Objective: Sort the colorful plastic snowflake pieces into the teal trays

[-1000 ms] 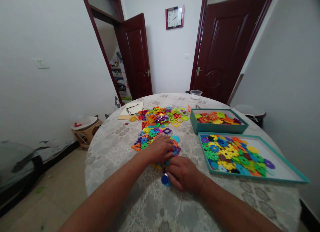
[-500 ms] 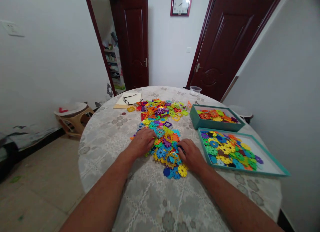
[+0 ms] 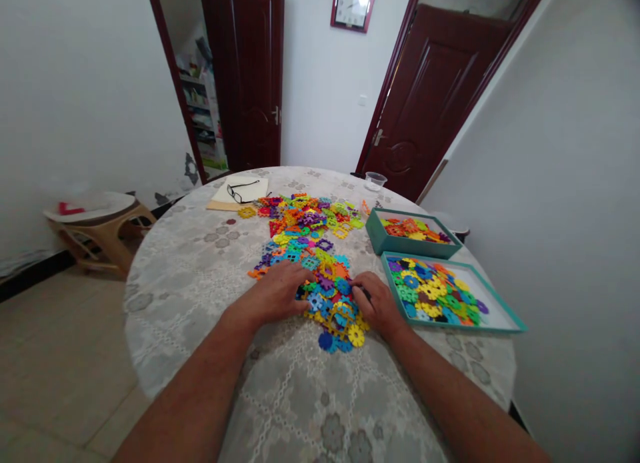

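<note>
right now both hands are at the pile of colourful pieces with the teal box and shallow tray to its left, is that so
Not quite: the teal box and shallow tray are to the right of the pile, as the head view shows. The left hand and right hand are at it.

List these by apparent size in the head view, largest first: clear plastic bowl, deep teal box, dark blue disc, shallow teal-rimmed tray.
1. Shallow teal-rimmed tray
2. Deep teal box
3. Clear plastic bowl
4. Dark blue disc
The bowl lies farthest away.

Left hand (image 3: 275,291) and right hand (image 3: 379,304) at a heap of coloured pieces (image 3: 331,296), 2 teal containers (image 3: 415,248) rightward
</note>
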`<state>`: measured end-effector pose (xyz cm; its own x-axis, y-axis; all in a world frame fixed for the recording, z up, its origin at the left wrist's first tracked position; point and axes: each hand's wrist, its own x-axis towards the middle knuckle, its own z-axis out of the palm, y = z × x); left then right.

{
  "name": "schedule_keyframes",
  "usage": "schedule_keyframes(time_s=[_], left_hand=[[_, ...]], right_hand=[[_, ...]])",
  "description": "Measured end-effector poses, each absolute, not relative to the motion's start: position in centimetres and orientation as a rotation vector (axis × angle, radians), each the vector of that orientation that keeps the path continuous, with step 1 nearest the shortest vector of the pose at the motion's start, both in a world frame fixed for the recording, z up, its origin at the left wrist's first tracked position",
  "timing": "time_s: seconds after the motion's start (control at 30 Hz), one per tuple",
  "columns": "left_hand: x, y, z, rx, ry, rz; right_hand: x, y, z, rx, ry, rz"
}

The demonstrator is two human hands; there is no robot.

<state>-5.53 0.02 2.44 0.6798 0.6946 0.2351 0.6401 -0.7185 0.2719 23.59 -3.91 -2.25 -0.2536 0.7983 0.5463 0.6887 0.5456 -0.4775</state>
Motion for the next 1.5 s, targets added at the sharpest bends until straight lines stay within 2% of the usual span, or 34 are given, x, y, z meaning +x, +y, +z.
schedule_keyframes(time_s=[0.37,0.67,0.93,1.17,1.5], left_hand=[[-4.0,-1.6,3.5,2.709,1.097,0.295],[-3.4,-1.7,3.4,2.768,1.078,0.27],[-2.5,-0.8,3.0,2.817,1.167,0.374],[-2.5,0.7,1.5,2.629,1.353,0.561],[-2.7,1.2,0.3,2.33,1.225,0.969]], right_hand=[[23.3,-5.7,-0.1,-0.956,-2.439,0.255],[23.2,-5.6,-1.1,-1.064,-2.296,0.241],[25.3,-4.7,-2.3,-1.505,-1.762,0.339],[25.5,-4.7,-2.6,-1.482,-1.766,0.375],[24.8,-4.9,-2.0,-1.405,-1.695,0.424]])
